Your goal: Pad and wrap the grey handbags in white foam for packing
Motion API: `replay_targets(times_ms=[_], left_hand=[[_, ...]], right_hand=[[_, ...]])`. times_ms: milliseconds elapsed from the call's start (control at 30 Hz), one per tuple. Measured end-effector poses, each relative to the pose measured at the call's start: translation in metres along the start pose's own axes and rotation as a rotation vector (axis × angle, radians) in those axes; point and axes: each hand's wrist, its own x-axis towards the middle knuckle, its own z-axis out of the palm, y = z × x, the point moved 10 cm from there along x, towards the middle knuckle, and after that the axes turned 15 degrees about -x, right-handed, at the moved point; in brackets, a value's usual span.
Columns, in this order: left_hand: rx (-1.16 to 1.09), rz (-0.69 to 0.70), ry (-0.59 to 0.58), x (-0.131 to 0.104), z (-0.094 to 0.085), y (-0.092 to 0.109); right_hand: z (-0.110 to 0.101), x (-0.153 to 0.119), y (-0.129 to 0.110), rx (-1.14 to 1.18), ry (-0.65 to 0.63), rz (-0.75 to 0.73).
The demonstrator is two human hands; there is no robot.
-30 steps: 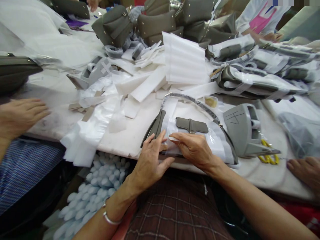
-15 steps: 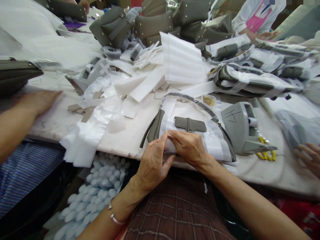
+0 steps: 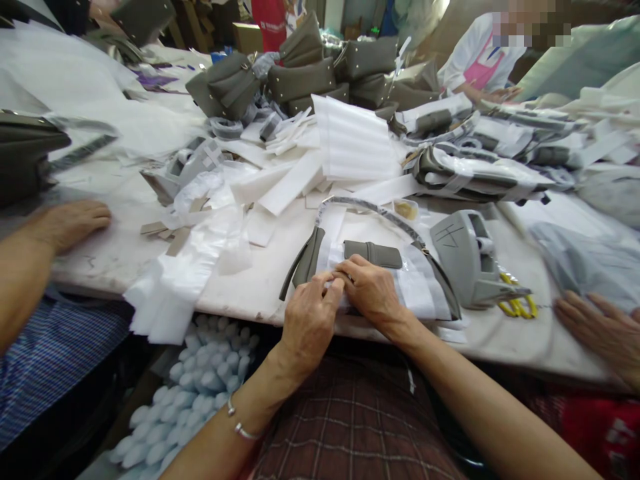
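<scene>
An olive-grey handbag (image 3: 310,260) lies flat at the table's near edge, its body wrapped in white foam sheet and its arched handle in clear film. A grey flap tab (image 3: 383,255) shows on its front. My left hand (image 3: 313,310) is closed, fingers curled at the bag's near edge. Against it, my right hand (image 3: 369,290) pinches at the same spot, just below the tab. Their fingertips meet and hide exactly which part of the bag they grip. Right of the bag stands a grey tape dispenser (image 3: 457,257), with yellow-handled scissors (image 3: 520,300) beside it.
Foam sheets (image 3: 350,143) and loose strips pile up beyond the bag. Several olive bags (image 3: 303,80) stand behind, wrapped ones (image 3: 465,177) at right. Another dispenser (image 3: 187,167) sits left. Co-workers' hands rest on the table at left (image 3: 75,223) and right (image 3: 595,327).
My fingers have curled in tighter at the bag's near edge, the left thumb drawing up to the fingertips. The view has tilted up slightly. The co-worker's hand at right shows more fully.
</scene>
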Motion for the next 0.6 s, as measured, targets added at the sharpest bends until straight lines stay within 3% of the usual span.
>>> replay_targets(times_ms=[133,267,433,500,600], left_hand=[[0.058,0.118,-0.106,-0.004,0.006,0.020],[0.071,0.148,-0.214,-0.016,0.021,0.025],[0.069,0.139,-0.179,-0.025,0.025,0.021],[0.058,0.134,-0.157,-0.027,0.024,0.021],[0.046,0.120,-0.141,-0.027,0.022,0.020]], right_hand=[[0.004,0.002,0.002,-0.007,-0.017,0.022],[0.006,0.004,0.005,0.020,-0.023,0.049],[0.004,0.007,0.010,0.099,0.018,0.084],[-0.006,0.008,0.009,0.162,0.089,0.064],[-0.039,0.000,0.014,0.293,0.268,0.021]])
